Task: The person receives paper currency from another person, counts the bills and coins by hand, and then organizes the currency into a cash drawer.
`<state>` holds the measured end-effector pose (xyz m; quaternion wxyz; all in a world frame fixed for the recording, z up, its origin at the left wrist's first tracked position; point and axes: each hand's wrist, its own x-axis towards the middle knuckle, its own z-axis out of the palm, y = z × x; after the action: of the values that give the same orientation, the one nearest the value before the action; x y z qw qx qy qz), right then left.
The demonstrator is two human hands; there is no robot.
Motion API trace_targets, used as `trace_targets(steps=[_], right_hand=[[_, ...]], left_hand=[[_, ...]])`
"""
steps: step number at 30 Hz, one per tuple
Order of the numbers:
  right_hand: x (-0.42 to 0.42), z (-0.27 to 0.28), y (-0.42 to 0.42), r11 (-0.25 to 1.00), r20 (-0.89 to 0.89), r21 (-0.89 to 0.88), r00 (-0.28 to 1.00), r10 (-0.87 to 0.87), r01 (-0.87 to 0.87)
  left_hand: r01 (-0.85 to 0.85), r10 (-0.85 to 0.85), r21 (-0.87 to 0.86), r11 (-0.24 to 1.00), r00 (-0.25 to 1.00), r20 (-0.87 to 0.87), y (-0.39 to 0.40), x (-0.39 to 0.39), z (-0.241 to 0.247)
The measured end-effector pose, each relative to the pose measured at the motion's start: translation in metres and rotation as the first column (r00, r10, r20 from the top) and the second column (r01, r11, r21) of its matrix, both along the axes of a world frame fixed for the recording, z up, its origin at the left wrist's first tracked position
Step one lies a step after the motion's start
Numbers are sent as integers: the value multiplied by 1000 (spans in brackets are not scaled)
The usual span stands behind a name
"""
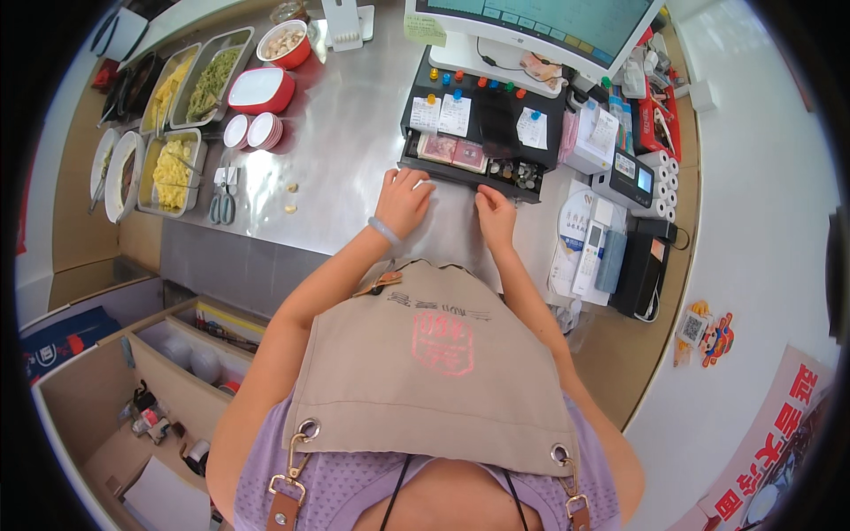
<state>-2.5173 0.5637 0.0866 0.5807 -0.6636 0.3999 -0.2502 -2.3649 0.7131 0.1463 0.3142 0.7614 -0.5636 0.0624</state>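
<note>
A black cash drawer point(458, 174) stands partly pulled out of its black metal case point(491, 119). Stacks of red banknotes point(451, 149) lie in its left part and loose coins point(521, 174) in its right part. My left hand point(404, 199) is at the drawer's left front corner, fingers slightly bent and holding nothing. A pale bangle point(383, 230) circles that wrist. Close to the drawer front, right of its middle, is my right hand point(497, 216) with thumb and fingers drawn together; whether it grips the front edge is hard to see.
A monitor point(531, 26) stands over the case, which holds receipts point(454, 117) and a dark phone point(497, 123). Food trays point(174, 174), red tubs point(262, 89) and scissors point(222, 202) sit at left. A white remote control point(590, 255) and paper rolls point(657, 186) are at right.
</note>
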Motion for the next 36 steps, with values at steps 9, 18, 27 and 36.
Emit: trace_targets(steps=[9, 18, 27, 36], right_hand=[[45, -4, -60, 443, 406, 875, 796, -448, -197], [48, 21, -71, 535, 253, 844, 908, -335, -37], [20, 62, -4, 610, 320, 765, 944, -83, -206], [-5, 128, 32, 977, 160, 55, 968, 194, -205]], left_hand=[[-160, 163, 31, 987, 958, -234, 30, -5, -2], [-156, 203, 131, 979, 735, -647, 34, -4, -22], [-171, -224, -148, 974, -635, -740, -51, -3, -10], [-199, -390, -349, 916, -653, -649, -36, -15, 56]])
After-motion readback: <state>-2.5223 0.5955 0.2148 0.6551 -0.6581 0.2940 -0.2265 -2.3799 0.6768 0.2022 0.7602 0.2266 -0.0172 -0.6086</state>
